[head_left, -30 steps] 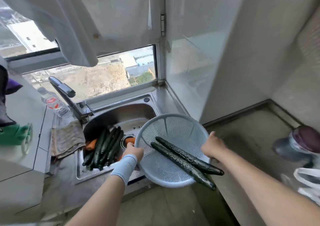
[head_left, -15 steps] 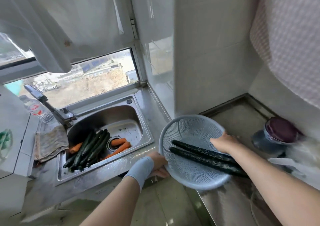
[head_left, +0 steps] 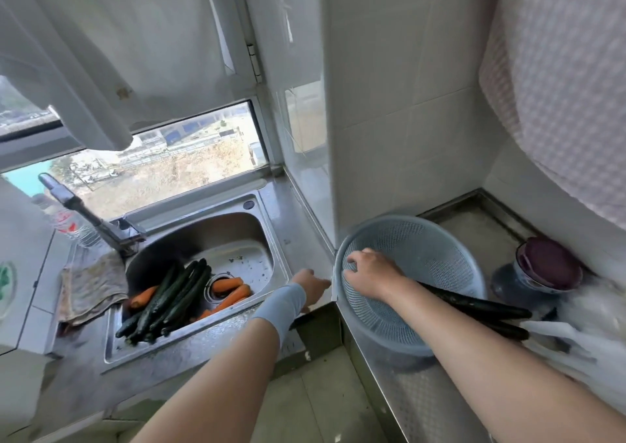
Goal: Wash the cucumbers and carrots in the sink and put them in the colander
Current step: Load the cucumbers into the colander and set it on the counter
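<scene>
Right hand (head_left: 371,273) seemingly grips the colander (head_left: 440,259) rim; left hand (head_left: 310,288) grip cannot be told.

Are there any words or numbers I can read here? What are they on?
None can be read.
Bottle by the tap: red label, too blurred to read.
Green mark on the white surface at the far left: too blurred to read.

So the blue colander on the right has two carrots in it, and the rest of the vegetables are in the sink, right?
Not quite. The head view shows two dark cucumbers in the colander, not carrots; the rest of the vegetables are in the sink.
</scene>
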{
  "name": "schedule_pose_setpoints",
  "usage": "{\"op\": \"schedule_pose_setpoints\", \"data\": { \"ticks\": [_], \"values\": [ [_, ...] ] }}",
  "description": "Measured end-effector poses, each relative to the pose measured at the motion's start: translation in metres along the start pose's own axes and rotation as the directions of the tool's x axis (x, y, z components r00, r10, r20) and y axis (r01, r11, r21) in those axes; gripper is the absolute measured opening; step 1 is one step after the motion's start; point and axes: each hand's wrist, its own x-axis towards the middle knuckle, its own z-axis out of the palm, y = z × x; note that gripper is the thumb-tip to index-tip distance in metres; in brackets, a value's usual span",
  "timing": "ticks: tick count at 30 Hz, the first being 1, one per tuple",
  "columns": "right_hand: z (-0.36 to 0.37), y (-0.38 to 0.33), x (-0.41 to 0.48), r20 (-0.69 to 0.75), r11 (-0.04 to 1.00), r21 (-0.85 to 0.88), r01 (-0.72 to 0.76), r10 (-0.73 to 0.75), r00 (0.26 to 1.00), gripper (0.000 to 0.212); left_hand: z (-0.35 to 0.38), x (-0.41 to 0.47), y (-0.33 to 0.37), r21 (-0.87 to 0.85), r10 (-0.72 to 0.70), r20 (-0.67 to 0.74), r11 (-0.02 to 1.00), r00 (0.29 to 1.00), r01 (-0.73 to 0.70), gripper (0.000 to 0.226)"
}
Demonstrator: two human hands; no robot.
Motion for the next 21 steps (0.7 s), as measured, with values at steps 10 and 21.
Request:
{"op": "schedule_pose_setpoints", "data": {
  "ticks": [10,21],
  "values": [
    [0.056,-0.178,0.074,0.127,0.966,0.219,0.133,-0.164,0.978,0.036,-0.151,0.074,-0.124,-0.152,-0.106,-0.185,0.985,0.977,0.078,0.053],
    [0.198,-0.365,0.167,0.553,0.811,0.409,-0.418,0.144,0.821,0.025,-0.308,0.114,-0.279,-0.071,-0.262,-0.138,0.964,0.955,0.254,0.049]
  ]
}}
